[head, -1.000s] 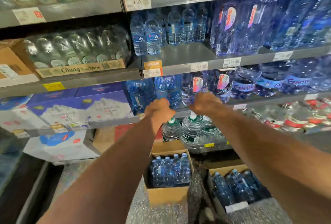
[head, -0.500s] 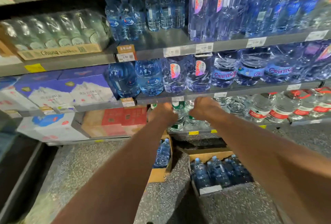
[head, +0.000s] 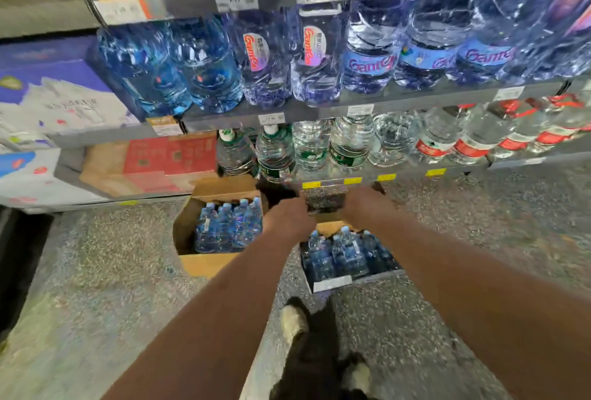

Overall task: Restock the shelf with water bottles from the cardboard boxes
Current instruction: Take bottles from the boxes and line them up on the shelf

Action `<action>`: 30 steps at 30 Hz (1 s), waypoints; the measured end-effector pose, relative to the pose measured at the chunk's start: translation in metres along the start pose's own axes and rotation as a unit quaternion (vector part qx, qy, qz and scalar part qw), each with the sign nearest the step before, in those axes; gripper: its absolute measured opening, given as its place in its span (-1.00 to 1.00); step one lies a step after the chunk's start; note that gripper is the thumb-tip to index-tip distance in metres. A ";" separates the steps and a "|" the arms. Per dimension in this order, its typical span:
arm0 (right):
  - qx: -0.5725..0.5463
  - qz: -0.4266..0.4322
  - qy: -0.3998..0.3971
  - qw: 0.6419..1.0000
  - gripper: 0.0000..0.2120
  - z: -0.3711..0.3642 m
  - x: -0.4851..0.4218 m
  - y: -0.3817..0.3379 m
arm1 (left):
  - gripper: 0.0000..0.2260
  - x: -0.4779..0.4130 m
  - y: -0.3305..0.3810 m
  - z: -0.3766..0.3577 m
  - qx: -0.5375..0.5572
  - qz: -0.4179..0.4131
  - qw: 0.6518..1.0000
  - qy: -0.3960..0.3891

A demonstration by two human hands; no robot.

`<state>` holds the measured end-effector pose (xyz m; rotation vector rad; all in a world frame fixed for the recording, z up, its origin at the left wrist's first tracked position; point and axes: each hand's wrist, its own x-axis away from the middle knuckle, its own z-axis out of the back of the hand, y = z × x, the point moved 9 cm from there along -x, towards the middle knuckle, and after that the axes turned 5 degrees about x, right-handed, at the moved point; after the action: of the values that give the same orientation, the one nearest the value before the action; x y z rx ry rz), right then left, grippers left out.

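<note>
Left grip [head: 289, 217] and right grip [head: 364, 207] low, side by side, over far end of right box [head: 332, 283]. Backs of hands face camera, fingers hidden (holding or empty: cannot tell). Small water bottles [head: 228, 233] packed in left box [head: 204, 263] on floor [head: 112, 255], below bottom shelf [head: 399, 173].

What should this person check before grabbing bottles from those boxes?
1. Bottles in left box: ok, small bottles stand inside.
2. Right box stocked: ok.
3. Both box tops open: ok.
4. Left hand and right hand free: cannot tell, fingers hidden behind the knuckles.
5. Room on shelf: cannot tell; the visible front rows look full.
6. Shoe apart from the boxes: ok.
</note>
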<state>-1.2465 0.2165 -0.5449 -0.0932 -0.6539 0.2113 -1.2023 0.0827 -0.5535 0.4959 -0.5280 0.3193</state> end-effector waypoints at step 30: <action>-0.082 -0.127 -0.066 0.986 -0.44 -0.413 -0.275 0.178 | -0.35 -0.249 -0.140 -0.432 0.216 0.298 0.926 -0.083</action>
<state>-1.2354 0.3207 -1.0617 -0.1545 -0.8082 -0.0840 -1.1760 0.1523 -1.0659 0.7904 -0.7757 0.9986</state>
